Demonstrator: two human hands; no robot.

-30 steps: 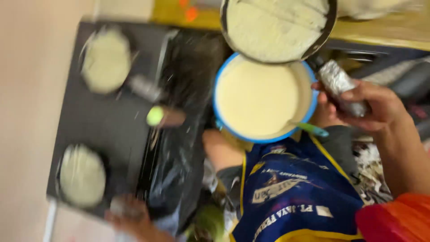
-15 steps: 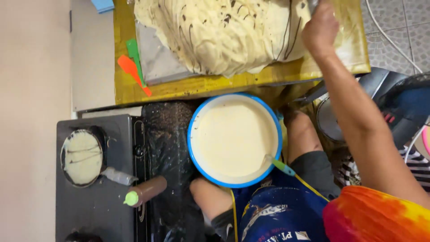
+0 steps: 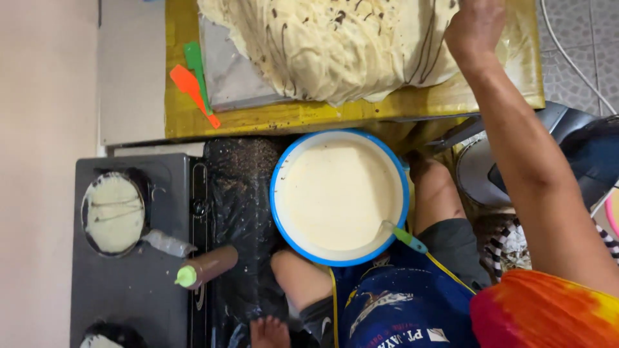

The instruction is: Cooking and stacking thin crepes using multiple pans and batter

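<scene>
Seen from overhead, a person sits with a round blue-rimmed bowl of pale batter (image 3: 338, 196) resting on the lap at the centre of the view, probably kept there so it stays within easy reach. A ladle with a green handle (image 3: 406, 238) leans in the bowl at five o'clock, handle outward for grabbing.

The right hand (image 3: 476, 27) is stretched up to one o'clock, resting on a heaped pile of thin cream-coloured crepes streaked with dark chocolate (image 3: 335, 45). Its fingers curl down onto the pile's edge; whether they grip anything cannot be told from this angle. The left hand is out of view.

The crepes lie on a grey tray (image 3: 225, 74) over a yellow wooden board (image 3: 258, 119), with an orange spatula (image 3: 192, 90) and a green spatula (image 3: 195, 64) lying at eleven o'clock beside it.

At nine o'clock, a black stove (image 3: 129, 283) holds a small round pan with batter cooking (image 3: 113, 212). A brown squeeze bottle with a green cap (image 3: 206, 265) lies on its side at seven o'clock, near the pan.
</scene>
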